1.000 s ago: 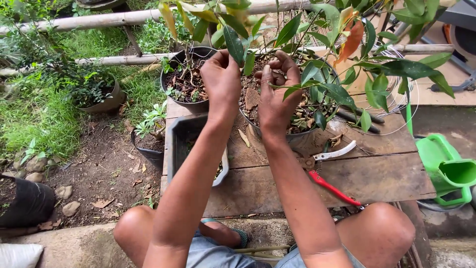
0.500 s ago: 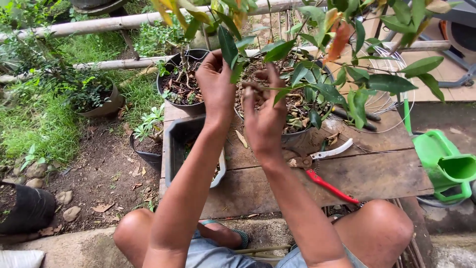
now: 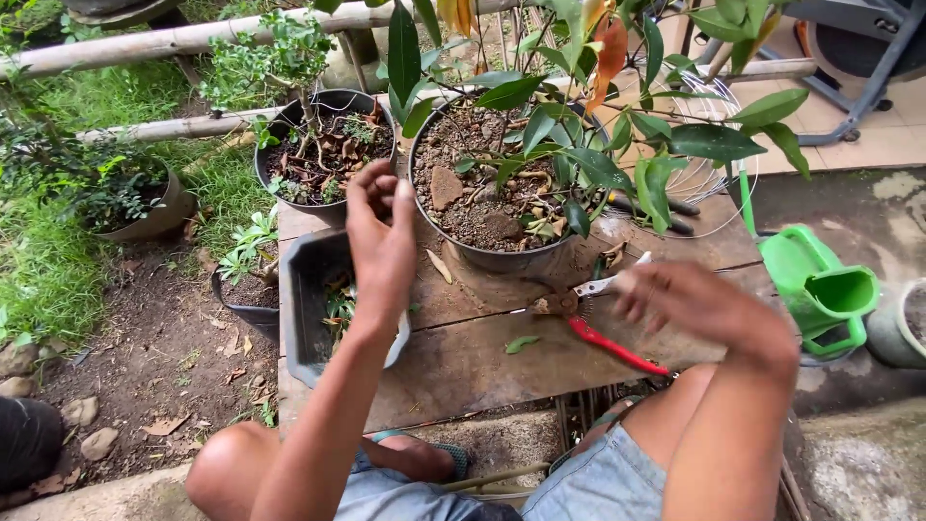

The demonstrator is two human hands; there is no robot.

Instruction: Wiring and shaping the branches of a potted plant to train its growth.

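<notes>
My left hand (image 3: 381, 241) is raised over the near edge of a grey rectangular tray (image 3: 307, 289). Its fingertips are pinched together, and whether they hold anything is hidden. My right hand (image 3: 699, 307), blurred, hovers with spread fingers at the handles of the red-and-white pruning shears (image 3: 603, 333), which lie on the wooden table (image 3: 463, 362). Just behind the shears stands a large black pot (image 3: 502, 259) of stony soil holding a small tree with long green leaves (image 3: 579, 159). One green leaf (image 3: 522, 342) lies on the table.
A smaller black pot (image 3: 333, 101) with a twiggy plant stands behind the tray. A green watering can (image 3: 820, 289) sits on the ground at right. A wire coil (image 3: 719, 188) lies behind the big pot. Bamboo poles (image 3: 145, 41), grass and another pot (image 3: 145, 217) are at left.
Both hands have come out of the tree's leaves toward me. The left moved over the tray; the right swung right and down to the shears. The view has shifted closer.
</notes>
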